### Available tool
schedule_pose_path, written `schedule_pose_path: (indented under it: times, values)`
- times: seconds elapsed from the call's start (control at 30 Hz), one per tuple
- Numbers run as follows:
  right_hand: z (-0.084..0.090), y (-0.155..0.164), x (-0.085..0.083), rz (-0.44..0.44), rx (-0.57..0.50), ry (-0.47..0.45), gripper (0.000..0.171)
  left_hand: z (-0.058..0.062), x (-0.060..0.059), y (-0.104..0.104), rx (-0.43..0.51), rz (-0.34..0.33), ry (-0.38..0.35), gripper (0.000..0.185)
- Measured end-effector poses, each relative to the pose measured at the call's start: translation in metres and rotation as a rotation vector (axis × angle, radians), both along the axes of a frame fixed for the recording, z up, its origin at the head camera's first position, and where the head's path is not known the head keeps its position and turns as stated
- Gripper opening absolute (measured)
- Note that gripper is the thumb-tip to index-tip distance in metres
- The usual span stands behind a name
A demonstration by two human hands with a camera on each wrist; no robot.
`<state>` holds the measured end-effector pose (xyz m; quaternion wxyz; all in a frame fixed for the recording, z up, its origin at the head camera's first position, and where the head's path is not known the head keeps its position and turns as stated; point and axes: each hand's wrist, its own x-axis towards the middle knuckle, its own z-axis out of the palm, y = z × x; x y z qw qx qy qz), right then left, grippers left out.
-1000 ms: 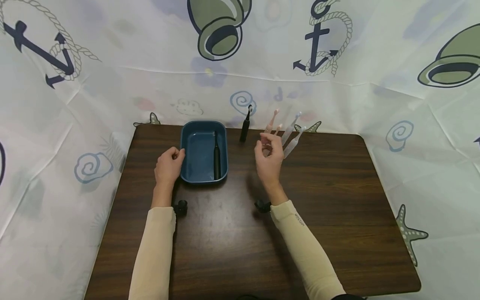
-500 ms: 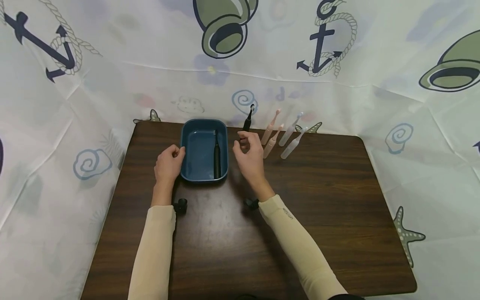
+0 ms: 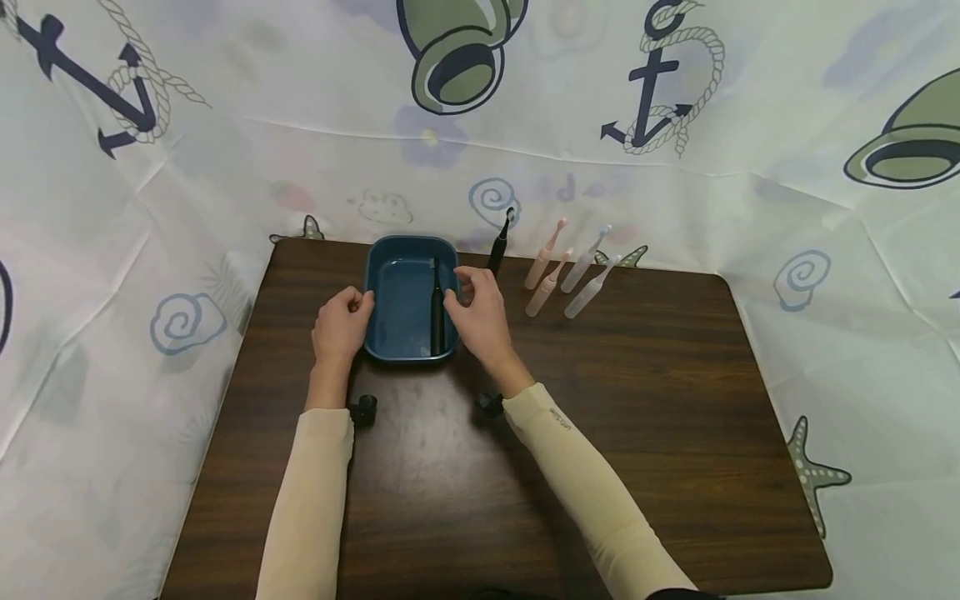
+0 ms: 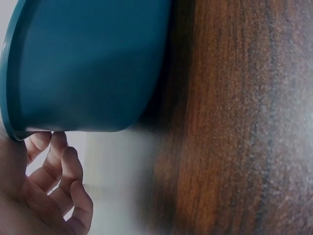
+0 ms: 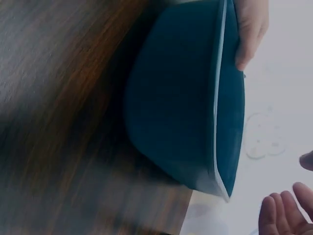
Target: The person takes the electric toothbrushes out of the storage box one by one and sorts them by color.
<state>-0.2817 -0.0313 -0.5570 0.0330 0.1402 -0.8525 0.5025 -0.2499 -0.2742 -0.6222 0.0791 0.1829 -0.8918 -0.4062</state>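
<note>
A blue tray (image 3: pixel 390 287) sits at the back of the dark wooden table (image 3: pixel 600 417), with a black electric toothbrush (image 3: pixel 437 310) lying along its right side. My left hand (image 3: pixel 352 307) is at the tray's left rim, thumb on the edge and fingers (image 4: pixel 63 186) curled beneath it. My right hand (image 3: pixel 465 287) hovers by the tray's right rim with loosely bent fingers (image 5: pixel 286 210), holding nothing. The right wrist view shows the tray (image 5: pixel 181 107) from outside, with the left thumb (image 5: pixel 249 29) over its far rim.
Another black toothbrush (image 3: pixel 498 246) stands just right of the tray. Two pink toothbrushes (image 3: pixel 546 250) and two white ones (image 3: pixel 585 257) stand further right near the back edge. A printed cloth backdrop surrounds the table.
My right hand has swept left from beside the pink and white toothbrushes to the tray's right rim. The left hand has stayed at the left rim.
</note>
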Motion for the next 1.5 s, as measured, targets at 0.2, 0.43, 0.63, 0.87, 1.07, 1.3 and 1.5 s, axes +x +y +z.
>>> schedule_pose_path:
  times: [0.2,0.43,0.63,0.87,1.07,1.3,1.5]
  values:
    - [-0.002,-0.016,0.002,0.032,0.097,-0.083,0.044,-0.001,0.001,0.000,0.008,0.014,-0.002,0.046]
    - [-0.004,-0.031,0.004,0.106,0.200,-0.115,0.050,-0.001,0.002,0.001,0.017,0.015,-0.002,0.046]
    - [-0.006,-0.045,0.005,0.121,0.320,-0.164,0.059,-0.002,0.002,0.000,0.023,0.016,0.006,0.046]
    - [-0.009,-0.059,0.005,0.152,0.507,-0.239,0.074,-0.002,0.002,-0.001,0.033,0.017,0.007,0.046]
    - [-0.013,-0.065,0.004,0.133,0.564,-0.300,0.083,-0.003,0.002,-0.002,0.038,0.013,0.012,0.047]
    - [-0.021,-0.070,0.002,0.112,0.516,-0.365,0.091,-0.004,0.000,-0.001,0.040,0.009,0.014,0.047]
    - [-0.024,-0.073,-0.001,0.082,0.466,-0.396,0.092,-0.005,-0.001,-0.001,0.039,0.012,0.005,0.046]
